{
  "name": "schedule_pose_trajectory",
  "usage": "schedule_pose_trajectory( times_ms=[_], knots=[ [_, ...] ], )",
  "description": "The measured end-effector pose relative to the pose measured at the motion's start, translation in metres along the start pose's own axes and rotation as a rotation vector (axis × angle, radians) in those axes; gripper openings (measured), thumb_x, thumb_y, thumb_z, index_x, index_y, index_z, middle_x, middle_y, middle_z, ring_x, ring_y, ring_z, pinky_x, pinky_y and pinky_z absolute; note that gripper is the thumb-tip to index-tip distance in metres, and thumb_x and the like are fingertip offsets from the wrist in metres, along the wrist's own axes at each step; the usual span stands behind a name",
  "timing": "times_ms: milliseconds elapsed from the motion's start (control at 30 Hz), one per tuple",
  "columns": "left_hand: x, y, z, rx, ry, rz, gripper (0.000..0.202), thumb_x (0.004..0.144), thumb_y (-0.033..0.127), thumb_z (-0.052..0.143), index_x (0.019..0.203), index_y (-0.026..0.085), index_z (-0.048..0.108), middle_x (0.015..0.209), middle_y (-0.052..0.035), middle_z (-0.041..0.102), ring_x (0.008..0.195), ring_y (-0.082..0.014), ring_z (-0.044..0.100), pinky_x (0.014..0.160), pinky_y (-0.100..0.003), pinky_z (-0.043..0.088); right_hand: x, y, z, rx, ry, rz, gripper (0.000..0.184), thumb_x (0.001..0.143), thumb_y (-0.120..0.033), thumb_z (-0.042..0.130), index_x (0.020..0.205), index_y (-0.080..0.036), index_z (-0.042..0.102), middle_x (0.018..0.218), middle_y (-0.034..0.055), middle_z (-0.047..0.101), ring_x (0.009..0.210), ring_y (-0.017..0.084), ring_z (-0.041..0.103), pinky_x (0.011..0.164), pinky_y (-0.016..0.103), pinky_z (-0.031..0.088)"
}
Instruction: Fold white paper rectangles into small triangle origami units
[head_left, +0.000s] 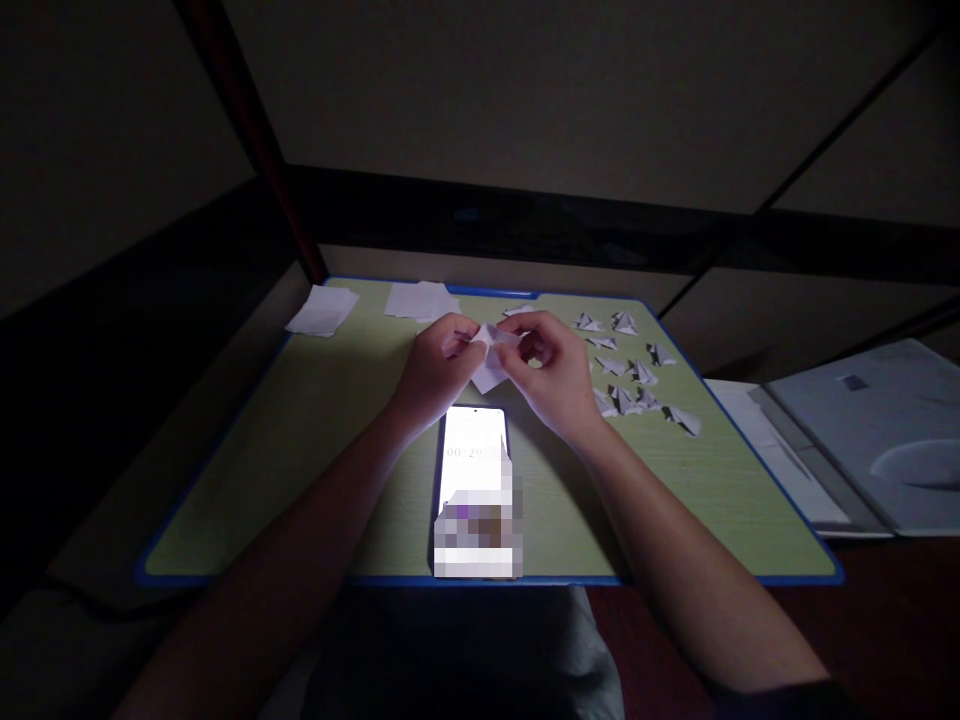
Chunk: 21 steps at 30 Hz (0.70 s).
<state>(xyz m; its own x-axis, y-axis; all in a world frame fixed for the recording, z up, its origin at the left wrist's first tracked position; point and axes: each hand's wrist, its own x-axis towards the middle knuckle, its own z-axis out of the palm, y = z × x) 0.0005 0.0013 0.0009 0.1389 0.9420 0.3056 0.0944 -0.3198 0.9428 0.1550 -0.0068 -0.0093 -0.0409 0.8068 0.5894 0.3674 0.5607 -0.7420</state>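
A small white sheet of paper (489,375), partly folded with creases running to its middle, is pinched between both hands above the table. My left hand (441,362) is closed on its left side, thumb on the near face. On the opposite side my right hand (553,368) grips it, thumb and fingers pressed together. The paper's lower corner points toward me. Just below the hands lies a lit phone (474,450) showing a timer. Several small folded paper pieces (622,400) are spread on the table to the right of my right hand.
The green table (300,470) has a blue rim. Two stacks of white paper, one at the far left (322,310) and one at the back (421,300), lie on it. A wall rises behind. An open white box (870,430) stands beyond the right edge.
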Motion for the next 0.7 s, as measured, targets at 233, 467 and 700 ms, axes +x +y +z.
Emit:
schedule_pose_trajectory(
  times_ms=[233, 467, 700],
  knots=[
    [0.0013, -0.0005, -0.0035, -0.031, 0.042, -0.071, 0.013, 0.077, 0.030, 0.060, 0.077, 0.017, 0.057, 0.068, -0.0010, 0.058, 0.063, -0.0149, 0.053, 0.056, -0.028, 0.041, -0.0019, -0.0011, -0.0006, -0.026, -0.035, -0.051, 0.013, 0.081, -0.018, 0.063, 0.093, -0.021, 0.065, 0.096, 0.0016, 0.062, 0.069, 0.011, 0.059, 0.060, 0.028, 0.050],
    [0.0016, -0.0023, -0.0034, -0.257, -0.070, -0.272, 0.033, 0.078, 0.049, 0.063, 0.085, 0.018, 0.054, 0.072, -0.0003, 0.056, 0.066, -0.0154, 0.056, 0.060, -0.028, 0.046, -0.0017, 0.0007, 0.0004, -0.108, -0.006, -0.163, 0.011, 0.082, -0.015, 0.062, 0.090, -0.022, 0.066, 0.085, 0.0008, 0.062, 0.070, 0.013, 0.057, 0.060, 0.028, 0.047],
    [-0.0003, 0.0028, -0.0072, -0.341, -0.136, -0.275, 0.026, 0.074, 0.033, 0.064, 0.092, 0.015, 0.058, 0.078, -0.0031, 0.062, 0.071, -0.0172, 0.061, 0.062, -0.030, 0.050, 0.0003, -0.0008, -0.0044, -0.057, -0.021, -0.185, 0.012, 0.082, -0.016, 0.064, 0.090, -0.022, 0.068, 0.087, 0.0015, 0.063, 0.072, 0.014, 0.058, 0.061, 0.028, 0.047]
  ],
)
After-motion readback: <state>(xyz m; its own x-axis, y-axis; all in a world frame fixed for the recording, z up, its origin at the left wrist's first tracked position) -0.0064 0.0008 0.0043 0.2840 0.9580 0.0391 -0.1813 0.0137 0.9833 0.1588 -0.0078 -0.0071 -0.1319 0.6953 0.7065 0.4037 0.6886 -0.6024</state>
